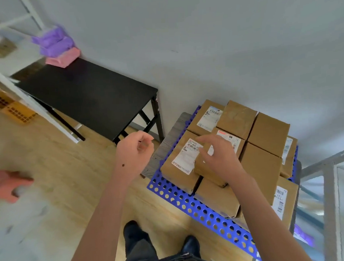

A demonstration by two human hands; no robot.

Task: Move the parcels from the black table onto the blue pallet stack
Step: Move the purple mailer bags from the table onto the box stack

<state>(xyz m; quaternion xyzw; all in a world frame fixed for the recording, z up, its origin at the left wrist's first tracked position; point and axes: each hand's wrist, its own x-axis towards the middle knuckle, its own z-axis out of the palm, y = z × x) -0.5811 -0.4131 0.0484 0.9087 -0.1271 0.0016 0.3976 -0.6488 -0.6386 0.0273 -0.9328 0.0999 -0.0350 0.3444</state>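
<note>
The black table (pixel 91 98) stands at the upper left against the wall. On its far corner lie purple parcels (pixel 54 43) stacked on a pink parcel (pixel 63 59). At the right, the blue perforated pallet stack (pixel 190 204) carries several brown cardboard parcels (pixel 265 132), some with white labels. My right hand (pixel 221 157) reaches down over a small brown parcel (pixel 206 172) that sits on top of the others, fingers around its upper edge. My left hand (pixel 133 151) hangs in the air between table and pallet, loosely curled and holding nothing.
A white shelf frame (pixel 38 108) and a yellow crate (pixel 14 111) stand left of the table. A grey metal rack (pixel 327 182) borders the pallet on the right. A blurred red object (pixel 8 185) lies on the wooden floor at the left. My shoes (pixel 136 236) are below.
</note>
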